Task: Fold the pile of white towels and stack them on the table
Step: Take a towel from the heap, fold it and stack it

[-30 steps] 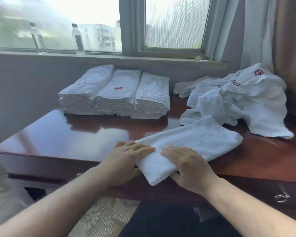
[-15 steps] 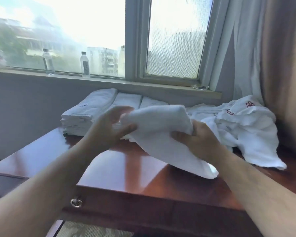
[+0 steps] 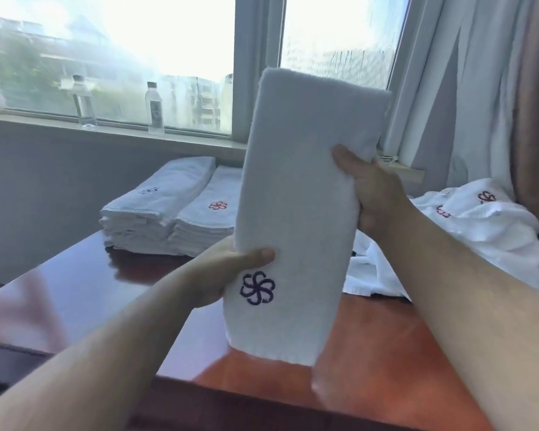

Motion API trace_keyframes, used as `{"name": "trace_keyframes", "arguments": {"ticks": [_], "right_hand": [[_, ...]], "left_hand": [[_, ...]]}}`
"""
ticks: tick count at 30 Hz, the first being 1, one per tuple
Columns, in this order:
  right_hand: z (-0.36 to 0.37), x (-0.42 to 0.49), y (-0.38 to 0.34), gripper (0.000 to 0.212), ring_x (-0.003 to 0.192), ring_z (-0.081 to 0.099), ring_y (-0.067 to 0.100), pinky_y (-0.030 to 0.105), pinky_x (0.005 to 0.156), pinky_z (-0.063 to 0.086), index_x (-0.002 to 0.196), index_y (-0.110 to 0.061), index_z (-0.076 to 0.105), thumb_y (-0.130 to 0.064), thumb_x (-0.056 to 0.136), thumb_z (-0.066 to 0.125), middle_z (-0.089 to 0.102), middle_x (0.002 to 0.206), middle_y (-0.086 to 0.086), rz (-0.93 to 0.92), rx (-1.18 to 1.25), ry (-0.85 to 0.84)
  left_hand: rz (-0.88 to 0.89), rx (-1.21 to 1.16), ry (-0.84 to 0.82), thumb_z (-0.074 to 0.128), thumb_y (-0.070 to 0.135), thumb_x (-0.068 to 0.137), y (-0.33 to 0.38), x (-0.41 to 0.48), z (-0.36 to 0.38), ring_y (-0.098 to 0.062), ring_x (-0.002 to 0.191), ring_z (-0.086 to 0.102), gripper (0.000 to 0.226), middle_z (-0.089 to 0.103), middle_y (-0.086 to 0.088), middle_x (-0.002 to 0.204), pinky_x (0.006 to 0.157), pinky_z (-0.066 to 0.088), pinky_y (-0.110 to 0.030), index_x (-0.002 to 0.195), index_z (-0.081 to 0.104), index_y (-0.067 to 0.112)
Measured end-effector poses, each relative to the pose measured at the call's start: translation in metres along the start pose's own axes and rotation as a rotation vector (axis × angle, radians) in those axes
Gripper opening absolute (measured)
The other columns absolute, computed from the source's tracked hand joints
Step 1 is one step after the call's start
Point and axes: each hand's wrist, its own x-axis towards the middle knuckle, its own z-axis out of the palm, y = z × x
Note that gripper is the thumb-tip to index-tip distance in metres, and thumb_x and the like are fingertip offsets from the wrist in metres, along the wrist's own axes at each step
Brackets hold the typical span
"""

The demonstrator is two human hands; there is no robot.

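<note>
1. Head view: A folded white towel (image 3: 305, 194) is held upright above the reddish wooden bench (image 3: 371, 353), a dark blue pinwheel emblem (image 3: 257, 288) stitched near its lower edge.
2. The left hand (image 3: 227, 275) pinches its 8 o'clock edge, thumb in front; the right hand (image 3: 374, 194) grips its 3 o'clock edge.
3. Folded stacks (image 3: 168, 219) sit at 10 o'clock, and an unfolded pile (image 3: 479, 237) lies at 3 o'clock.

Glossy reddish-brown wooden table (image 3: 371, 353). Two stacks of folded white towels (image 3: 168, 219) sit side by side at its far edge; a heap of unfolded towels (image 3: 479, 237) lies far right.
</note>
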Motion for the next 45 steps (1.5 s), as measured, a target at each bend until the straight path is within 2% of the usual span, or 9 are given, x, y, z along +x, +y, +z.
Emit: {"name": "trace_keyframes", "arguments": {"ticks": [4,10,14,22,29,33,38,41,45], "right_hand": [[-0.017,0.040,0.016,0.043,0.099,0.074,0.034,0.044,0.075,0.060,0.129,-0.006,0.063,-0.017,0.088,0.074,0.074,0.115,0.015,0.057,-0.068,0.047],[-0.050,0.093,0.047,0.042,0.103,0.072,0.037,0.046,0.072,0.061,0.134,-0.006,0.060,-0.018,0.095,0.068,0.072,0.120,0.017,0.145,-0.117,0.089],[-0.060,0.138,0.057,0.042,0.107,0.071,0.035,0.044,0.074,0.061,0.135,-0.007,0.061,-0.024,0.096,0.064,0.071,0.123,0.015,0.208,-0.156,0.104],[-0.054,0.252,0.074,0.025,0.084,0.076,0.023,0.031,0.063,0.060,0.112,-0.006,0.071,-0.024,0.102,0.056,0.077,0.095,0.007,0.220,-0.219,0.081],[-0.086,0.292,0.172,0.022,0.093,0.061,0.026,0.040,0.083,0.048,0.096,-0.015,0.070,-0.033,0.085,0.071,0.065,0.106,0.009,0.632,-0.538,-0.006],[-0.100,0.291,0.204,0.043,0.096,0.073,0.031,0.048,0.095,0.056,0.109,-0.001,0.074,-0.037,0.085,0.079,0.075,0.110,0.016,0.568,-0.517,0.194],[-0.098,0.290,0.199,0.032,0.066,0.076,0.024,0.031,0.050,0.058,0.088,-0.001,0.074,-0.032,0.084,0.082,0.078,0.081,0.009,0.470,-0.504,0.291],[-0.094,0.287,0.195,0.039,0.059,0.073,0.020,0.020,0.041,0.048,0.085,-0.005,0.069,-0.042,0.083,0.080,0.074,0.083,0.004,0.448,-0.638,0.312],[-0.084,0.283,0.191,0.058,0.097,0.064,0.027,0.030,0.071,0.047,0.121,0.000,0.059,-0.050,0.091,0.065,0.065,0.111,0.010,0.410,-1.093,0.281]], "left_hand": [[-0.013,-0.038,0.033,0.068,0.023,0.088,-0.023,0.021,-0.007,-0.036,0.113,0.068,0.034,0.070,-0.019,0.123,0.092,0.057,-0.042,0.119,0.071,0.010],[-0.071,0.000,0.121,0.070,0.029,0.086,-0.021,0.061,-0.017,-0.034,0.107,0.071,0.040,0.073,-0.016,0.116,0.094,0.057,-0.045,0.120,0.068,0.007],[-0.118,-0.049,0.141,0.068,0.023,0.096,-0.009,0.094,-0.028,-0.024,0.086,0.076,0.020,0.077,-0.010,0.101,0.065,0.062,-0.034,0.112,0.070,0.012],[-0.031,-0.132,0.244,0.068,0.029,0.095,0.016,0.178,-0.070,-0.031,0.094,0.074,0.033,0.075,-0.018,0.109,0.083,0.062,-0.042,0.116,0.069,0.003],[-0.253,-0.097,0.393,0.062,0.021,0.097,-0.018,0.213,-0.105,-0.042,0.103,0.069,0.028,0.072,-0.026,0.110,0.095,0.054,-0.057,0.114,0.070,0.000],[-0.242,-0.053,0.386,0.061,0.023,0.098,-0.028,0.222,-0.113,-0.038,0.096,0.073,0.022,0.076,-0.018,0.100,0.087,0.059,-0.051,0.106,0.072,0.005],[-0.272,-0.031,0.421,0.053,0.025,0.104,-0.025,0.222,-0.115,-0.032,0.087,0.075,0.027,0.076,-0.018,0.097,0.078,0.063,-0.044,0.104,0.070,0.004],[-0.286,0.056,0.409,0.062,0.021,0.099,-0.015,0.214,-0.115,-0.027,0.087,0.076,0.018,0.077,-0.013,0.099,0.077,0.063,-0.039,0.110,0.067,0.007],[-0.258,0.603,0.546,0.076,0.051,0.080,-0.006,0.200,-0.120,-0.016,0.108,0.065,0.082,0.065,0.005,0.122,0.096,0.051,-0.033,0.148,0.035,0.030]]}}
